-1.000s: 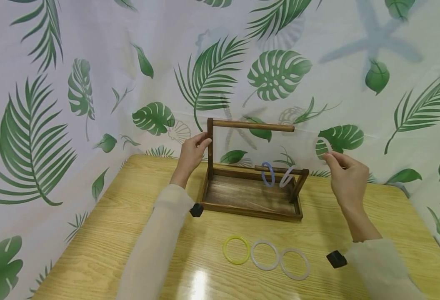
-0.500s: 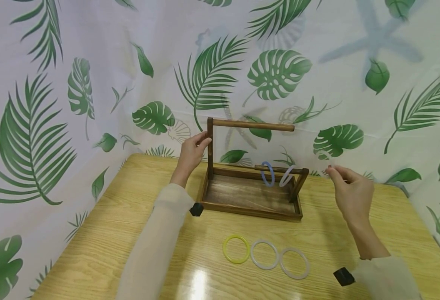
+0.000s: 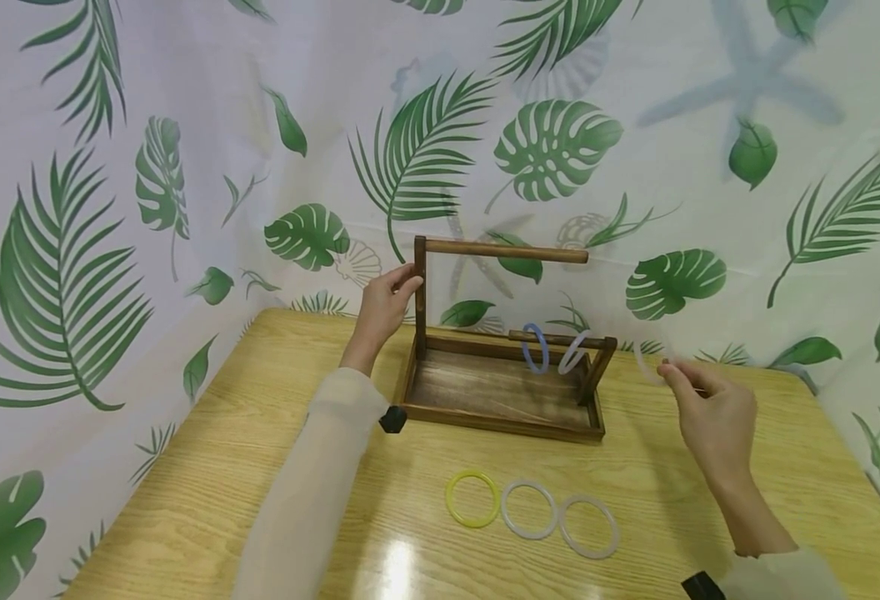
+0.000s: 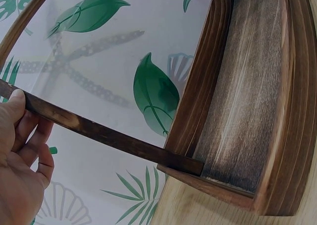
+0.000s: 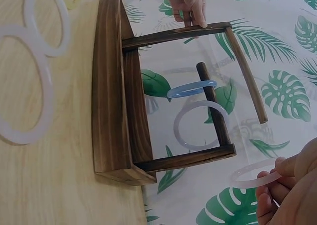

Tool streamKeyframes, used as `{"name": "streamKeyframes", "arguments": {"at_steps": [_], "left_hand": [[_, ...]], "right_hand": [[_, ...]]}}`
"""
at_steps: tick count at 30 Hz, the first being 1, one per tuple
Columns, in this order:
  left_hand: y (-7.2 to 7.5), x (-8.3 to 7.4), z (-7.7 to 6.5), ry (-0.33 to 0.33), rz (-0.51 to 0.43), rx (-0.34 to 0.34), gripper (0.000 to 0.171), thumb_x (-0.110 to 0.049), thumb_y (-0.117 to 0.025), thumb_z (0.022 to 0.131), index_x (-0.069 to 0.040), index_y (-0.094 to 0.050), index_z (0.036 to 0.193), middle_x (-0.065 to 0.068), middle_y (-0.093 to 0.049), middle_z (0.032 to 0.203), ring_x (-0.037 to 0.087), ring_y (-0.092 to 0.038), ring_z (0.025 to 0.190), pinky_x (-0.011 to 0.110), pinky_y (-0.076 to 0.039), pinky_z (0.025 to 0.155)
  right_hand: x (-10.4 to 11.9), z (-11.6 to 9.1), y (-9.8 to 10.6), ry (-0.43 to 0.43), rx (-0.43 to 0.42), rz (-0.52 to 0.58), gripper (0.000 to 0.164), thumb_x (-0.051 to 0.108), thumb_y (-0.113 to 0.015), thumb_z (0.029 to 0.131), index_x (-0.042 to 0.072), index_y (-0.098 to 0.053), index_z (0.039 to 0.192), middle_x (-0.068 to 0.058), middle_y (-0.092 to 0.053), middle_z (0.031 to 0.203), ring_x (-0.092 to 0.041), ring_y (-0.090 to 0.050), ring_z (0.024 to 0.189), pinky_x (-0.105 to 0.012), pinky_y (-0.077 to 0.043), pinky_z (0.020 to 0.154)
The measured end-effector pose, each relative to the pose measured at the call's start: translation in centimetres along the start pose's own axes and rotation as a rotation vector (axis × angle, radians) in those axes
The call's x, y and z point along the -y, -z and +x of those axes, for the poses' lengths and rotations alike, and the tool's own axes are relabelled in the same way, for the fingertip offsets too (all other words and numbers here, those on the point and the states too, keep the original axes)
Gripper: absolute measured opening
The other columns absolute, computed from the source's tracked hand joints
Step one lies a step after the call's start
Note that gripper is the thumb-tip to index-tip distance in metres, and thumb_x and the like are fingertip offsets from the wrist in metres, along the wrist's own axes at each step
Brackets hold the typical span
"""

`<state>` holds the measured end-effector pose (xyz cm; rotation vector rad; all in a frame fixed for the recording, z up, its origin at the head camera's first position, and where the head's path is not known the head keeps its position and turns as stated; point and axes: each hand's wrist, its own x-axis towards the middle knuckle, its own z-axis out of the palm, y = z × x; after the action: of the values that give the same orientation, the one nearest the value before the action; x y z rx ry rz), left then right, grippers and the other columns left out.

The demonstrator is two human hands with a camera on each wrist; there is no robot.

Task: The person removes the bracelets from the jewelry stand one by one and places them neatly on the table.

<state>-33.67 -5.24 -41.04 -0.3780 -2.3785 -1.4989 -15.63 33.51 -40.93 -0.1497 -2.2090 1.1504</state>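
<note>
A dark wooden rack (image 3: 500, 427) with a tray base and two bars stands on the table. My left hand (image 3: 383, 315) pinches its tall left post (image 4: 99, 134) between thumb and fingers. A blue ring (image 3: 545, 354) and a pale lilac ring (image 3: 573, 353) hang on the lower bar (image 5: 218, 117). To the right of the rack, my right hand (image 3: 716, 421) pinches a translucent pale pinkish ring (image 5: 247, 182) in the air, apart from the bars. The upper bar (image 3: 507, 249) carries no ring.
In front of the rack, a yellow ring (image 3: 472, 526), a whitish ring (image 3: 530, 536) and another pale ring (image 3: 590, 553) lie in a row on the wood-grain table (image 3: 245, 467). A leaf-printed cloth (image 3: 440, 50) hangs close behind the rack.
My right hand has come down and slightly to the right, carrying the pale ring lower beside the rack. The left hand, rack and other rings stay where they were.
</note>
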Motion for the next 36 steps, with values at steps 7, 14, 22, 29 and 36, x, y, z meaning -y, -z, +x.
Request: {"name": "streamKeyframes", "arguments": {"at_steps": [7,14,22,29,36], "left_hand": [[0.0,0.0,-0.1,-0.013,0.002,-0.005,0.041,-0.021,-0.062,0.106,0.003,-0.063,0.139,0.02,-0.067,0.133,0.033,-0.064,0.119,0.045,-0.051,0.101],[0.0,0.0,-0.1,-0.012,-0.003,-0.009,0.04,-0.02,-0.062,0.106,0.003,-0.063,0.139,0.019,-0.067,0.134,0.033,-0.064,0.119,0.044,-0.051,0.101],[0.0,-0.1,-0.2,0.011,-0.006,-0.006,0.04,-0.022,-0.061,0.107,0.001,-0.063,0.139,0.018,-0.067,0.133,0.031,-0.064,0.12,0.044,-0.05,0.101],[0.0,-0.2,-0.3,0.021,-0.015,0.001,0.04,-0.022,-0.061,0.106,0.001,-0.063,0.14,0.018,-0.068,0.132,0.031,-0.063,0.119,0.044,-0.05,0.101],[0.0,0.0,-0.2,0.032,-0.023,0.008,0.041,-0.024,-0.062,0.106,-0.001,-0.063,0.141,0.017,-0.068,0.132,0.03,-0.063,0.12,0.044,-0.05,0.101]], "right_hand": [[-0.5,-1.3,0.4,-0.036,0.046,0.002,0.022,0.017,-0.074,0.098,-0.002,-0.08,0.109,0.039,-0.063,0.081,-0.004,-0.04,0.043,-0.021,-0.025,0.035],[-0.6,-2.2,0.8,-0.054,0.077,-0.025,0.026,0.021,-0.073,0.1,-0.002,-0.079,0.11,0.043,-0.058,0.078,-0.006,-0.038,0.041,-0.023,-0.026,0.033],[-1.0,-3.0,1.3,-0.089,0.113,-0.059,0.028,0.023,-0.072,0.1,-0.002,-0.079,0.112,0.039,-0.06,0.083,-0.004,-0.051,0.052,-0.022,-0.03,0.035],[-1.4,-3.6,1.4,-0.109,0.166,-0.116,0.031,0.027,-0.072,0.1,-0.001,-0.078,0.113,0.011,-0.076,0.09,-0.008,-0.043,0.046,-0.025,-0.029,0.035],[-1.7,-4.4,1.5,-0.087,0.223,-0.16,0.033,0.025,-0.07,0.102,-0.005,-0.076,0.114,-0.021,-0.076,0.1,-0.009,-0.037,0.043,-0.026,-0.03,0.036]]}}
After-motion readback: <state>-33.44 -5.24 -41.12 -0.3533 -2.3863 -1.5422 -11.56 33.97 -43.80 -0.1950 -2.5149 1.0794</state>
